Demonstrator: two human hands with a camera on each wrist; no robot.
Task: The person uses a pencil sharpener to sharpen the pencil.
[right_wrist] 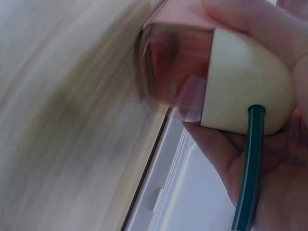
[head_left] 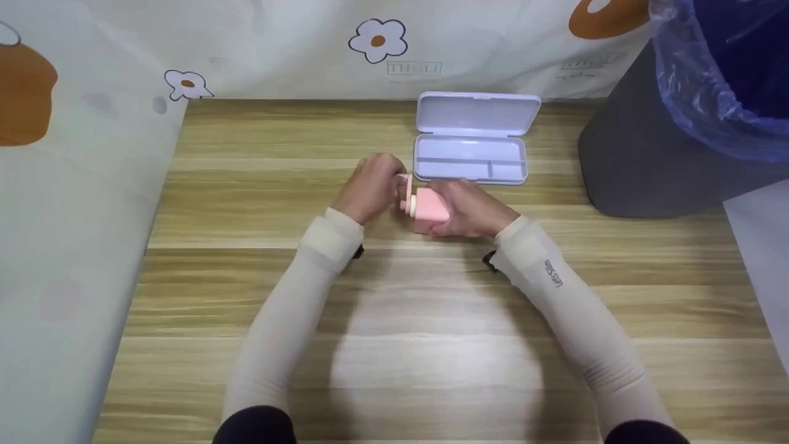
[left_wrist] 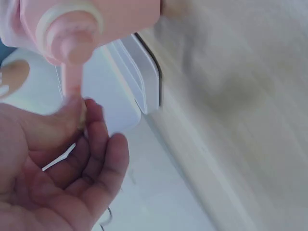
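Note:
A pink and cream crank pencil sharpener (head_left: 431, 206) is gripped by my right hand (head_left: 473, 208), its crank side turned to the left. My left hand (head_left: 372, 186) pinches the end of the crank arm (left_wrist: 72, 79) between thumb and fingers. A green pencil (right_wrist: 250, 168) sticks into the hole in the cream end (right_wrist: 240, 79) of the sharpener, along the right palm. Through the clear part (right_wrist: 166, 72) beside that end, a reddish inside shows. The pencil's tip is hidden within the sharpener.
Just behind my hands lies an open pale lilac pencil case (head_left: 459, 149), its lid (head_left: 478, 114) tipped back. A dark grey bin (head_left: 641, 142) with a clear liner stands at the right. Flower-patterned cloth (head_left: 296, 49) borders the wooden table (head_left: 431, 333) at the back and left.

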